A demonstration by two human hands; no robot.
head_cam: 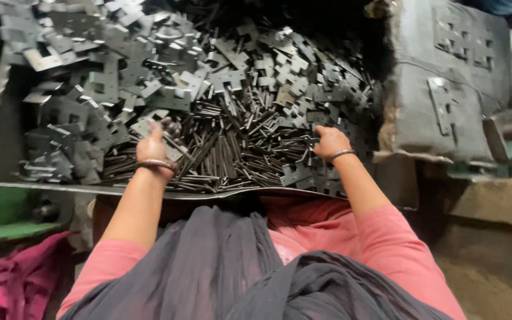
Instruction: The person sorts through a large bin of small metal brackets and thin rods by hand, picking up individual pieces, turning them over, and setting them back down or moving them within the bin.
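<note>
A big heap of grey stamped metal plates (149, 71) fills a metal tray (48, 188) in front of me. A bundle of thin dark metal pins (232, 151) lies in the near middle of the heap. My left hand (154, 146) rests on the pile at the left of the pins, fingers curled around a few pieces. My right hand (329, 141) presses into the pile at the right of the pins, fingers closed among plates. Both wrists wear bangles. What sits inside each fist is mostly hidden.
A grey block-like machine body (445, 89) with plates lying on it stands at the right. A green surface (7, 231) and magenta cloth (13, 278) lie at lower left. My pink sleeves and a dark scarf fill the bottom.
</note>
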